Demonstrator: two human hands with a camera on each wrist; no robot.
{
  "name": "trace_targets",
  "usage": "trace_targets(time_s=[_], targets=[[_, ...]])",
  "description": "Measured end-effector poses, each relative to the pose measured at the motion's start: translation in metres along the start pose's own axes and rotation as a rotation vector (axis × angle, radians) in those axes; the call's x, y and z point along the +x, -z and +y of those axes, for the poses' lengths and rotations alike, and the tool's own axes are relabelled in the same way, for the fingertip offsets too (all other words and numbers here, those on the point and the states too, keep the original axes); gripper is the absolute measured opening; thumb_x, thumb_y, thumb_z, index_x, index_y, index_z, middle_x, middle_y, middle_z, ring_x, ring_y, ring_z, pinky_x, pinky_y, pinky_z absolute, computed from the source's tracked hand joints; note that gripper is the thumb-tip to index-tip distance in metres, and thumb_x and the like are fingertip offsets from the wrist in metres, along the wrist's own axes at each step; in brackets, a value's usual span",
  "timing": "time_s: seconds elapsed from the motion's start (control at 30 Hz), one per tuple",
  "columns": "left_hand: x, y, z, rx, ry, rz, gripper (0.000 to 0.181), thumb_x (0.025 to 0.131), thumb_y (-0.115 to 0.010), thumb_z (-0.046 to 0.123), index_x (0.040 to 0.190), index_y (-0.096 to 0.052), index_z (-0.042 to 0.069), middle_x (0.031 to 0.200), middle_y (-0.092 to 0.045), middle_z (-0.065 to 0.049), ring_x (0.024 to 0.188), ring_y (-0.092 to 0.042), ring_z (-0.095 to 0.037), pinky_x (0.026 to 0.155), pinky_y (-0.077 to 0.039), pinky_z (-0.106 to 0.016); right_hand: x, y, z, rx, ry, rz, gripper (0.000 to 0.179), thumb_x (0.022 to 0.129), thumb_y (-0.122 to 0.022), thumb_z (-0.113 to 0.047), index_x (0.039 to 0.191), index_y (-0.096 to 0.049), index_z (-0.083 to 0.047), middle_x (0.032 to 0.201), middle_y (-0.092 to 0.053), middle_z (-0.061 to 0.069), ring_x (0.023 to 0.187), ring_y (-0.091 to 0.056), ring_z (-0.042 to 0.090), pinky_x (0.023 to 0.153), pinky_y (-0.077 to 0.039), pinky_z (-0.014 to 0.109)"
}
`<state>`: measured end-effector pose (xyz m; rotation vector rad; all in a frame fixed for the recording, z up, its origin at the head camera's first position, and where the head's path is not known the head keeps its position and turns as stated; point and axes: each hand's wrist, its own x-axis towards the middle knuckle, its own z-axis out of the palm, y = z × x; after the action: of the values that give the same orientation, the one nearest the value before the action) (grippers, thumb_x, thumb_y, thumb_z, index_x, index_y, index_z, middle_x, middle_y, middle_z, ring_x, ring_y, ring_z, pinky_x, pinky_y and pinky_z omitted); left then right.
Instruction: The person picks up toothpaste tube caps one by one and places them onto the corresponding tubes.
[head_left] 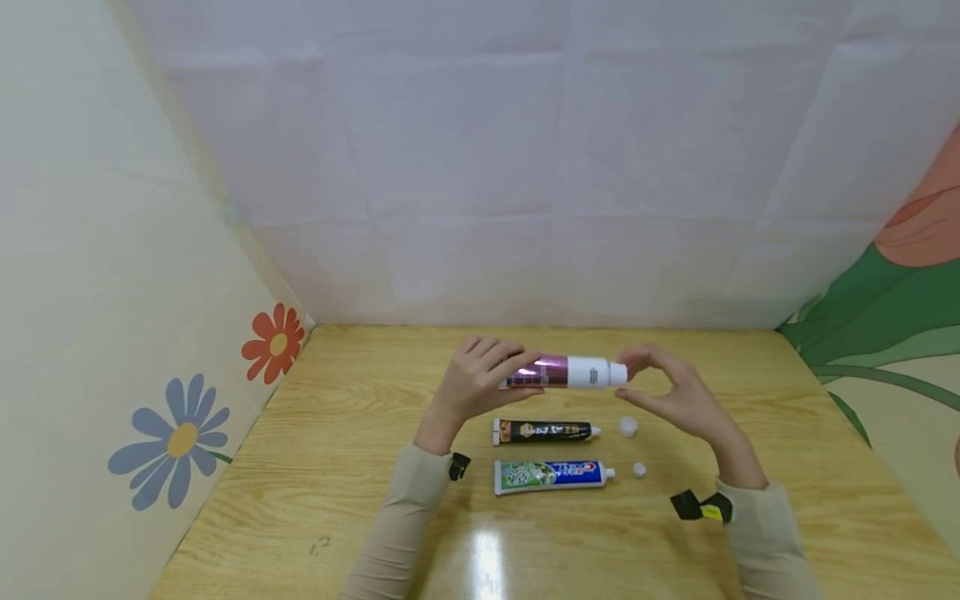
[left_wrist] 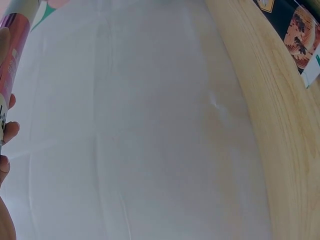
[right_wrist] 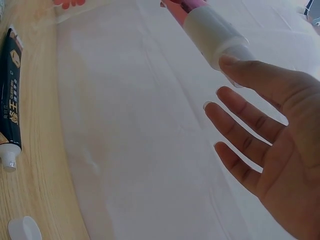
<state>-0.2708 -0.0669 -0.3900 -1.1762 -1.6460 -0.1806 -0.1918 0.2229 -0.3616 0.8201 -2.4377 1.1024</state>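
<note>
My left hand (head_left: 480, 375) grips a purple-and-white toothpaste tube (head_left: 551, 372), held level above the table with its white end pointing right. At that end, the thumb and index finger of my right hand (head_left: 678, 392) pinch the white cap (head_left: 618, 373). In the right wrist view the other fingers (right_wrist: 242, 125) spread away from the tube, and the thumb lies against the cap. The left wrist view catches only part of the purple tube (left_wrist: 15, 45) and a few curled fingertips at its edge.
Below the hands lie a black toothpaste tube (head_left: 551, 431) and a green-and-blue toothpaste tube (head_left: 551, 475), both uncapped, nozzles to the right. A larger white cap (head_left: 627, 427) and a smaller white cap (head_left: 639, 470) sit beside them on the wooden table (head_left: 315, 467). A white-covered wall (head_left: 465, 167) stands behind.
</note>
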Motion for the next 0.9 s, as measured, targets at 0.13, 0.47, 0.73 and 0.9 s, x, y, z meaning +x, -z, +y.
trace_targets(time_s=[0.13, 0.47, 0.73, 0.9], targets=[[0.0004, -0.0005, 0.0003, 0.002, 0.001, -0.007, 0.051, 0.072, -0.073, 0.053, 0.107, -0.069, 0.016, 0.090, -0.067, 0.001, 0.078, -0.060, -0.012, 0.070, -0.049, -0.025, 0.0004, 0.0011, -0.0024, 0.006, -0.001, -0.002, 0.039, 0.073, -0.074, 0.003, 0.108, -0.058, -0.002, 0.096, -0.063, 0.003, 0.085, -0.059, 0.013, 0.085, -0.043, 0.026], [0.0012, -0.0017, 0.0020, -0.017, 0.016, -0.022, 0.051, 0.070, -0.074, 0.052, 0.107, -0.069, 0.016, 0.090, -0.067, 0.001, 0.079, -0.060, -0.013, 0.071, -0.050, -0.026, -0.0006, 0.0019, 0.0015, 0.007, 0.013, -0.010, 0.034, 0.075, -0.073, 0.003, 0.106, -0.059, -0.003, 0.095, -0.063, 0.002, 0.086, -0.059, 0.017, 0.085, -0.044, 0.033], [0.0009, -0.0024, 0.0022, -0.016, 0.018, -0.027, 0.052, 0.070, -0.074, 0.052, 0.108, -0.069, 0.016, 0.090, -0.068, 0.001, 0.080, -0.061, -0.013, 0.072, -0.050, -0.026, -0.0004, 0.0022, 0.0029, 0.018, -0.021, -0.011, 0.033, 0.076, -0.073, 0.001, 0.106, -0.060, -0.005, 0.094, -0.063, 0.001, 0.085, -0.059, 0.019, 0.086, -0.043, 0.043], [0.0004, -0.0023, 0.0025, -0.019, 0.017, -0.028, 0.052, 0.070, -0.074, 0.052, 0.108, -0.069, 0.016, 0.090, -0.068, 0.001, 0.080, -0.061, -0.014, 0.072, -0.050, -0.026, -0.0010, 0.0023, 0.0033, 0.026, -0.024, -0.013, 0.033, 0.076, -0.073, 0.001, 0.106, -0.061, -0.004, 0.093, -0.063, 0.002, 0.085, -0.059, 0.019, 0.087, -0.041, 0.049]])
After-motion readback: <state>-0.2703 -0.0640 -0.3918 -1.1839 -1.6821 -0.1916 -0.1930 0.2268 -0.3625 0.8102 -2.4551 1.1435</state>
